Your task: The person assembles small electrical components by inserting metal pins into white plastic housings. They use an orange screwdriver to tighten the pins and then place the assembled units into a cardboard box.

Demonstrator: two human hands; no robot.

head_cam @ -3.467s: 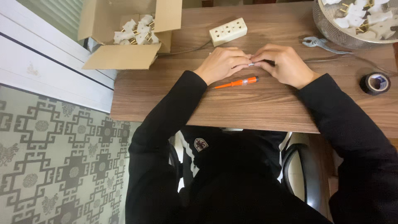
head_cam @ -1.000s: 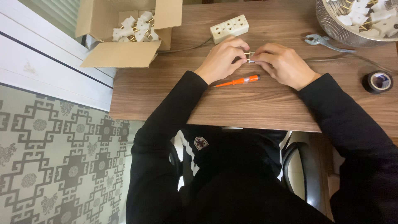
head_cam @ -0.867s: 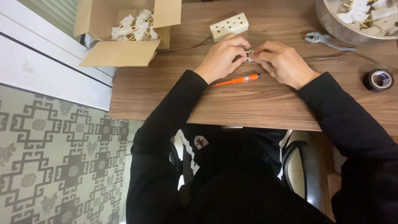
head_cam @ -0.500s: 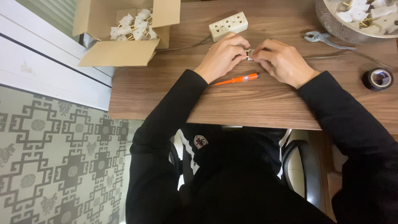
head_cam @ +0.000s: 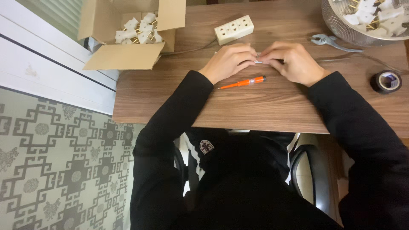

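- A small white part is pinched between the closed fingers of the left hand and right hand, just above the bench; possibly a plug.
- Finished plugs are seen in the cardboard box; more remain in the metal bowl.
- The orange screwdriver lies unused.

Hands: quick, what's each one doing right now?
Left hand: closed on a small white part.
Right hand: closed on the same part.

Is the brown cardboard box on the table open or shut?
Open: the brown cardboard box has its flaps spread, showing white plugs inside.
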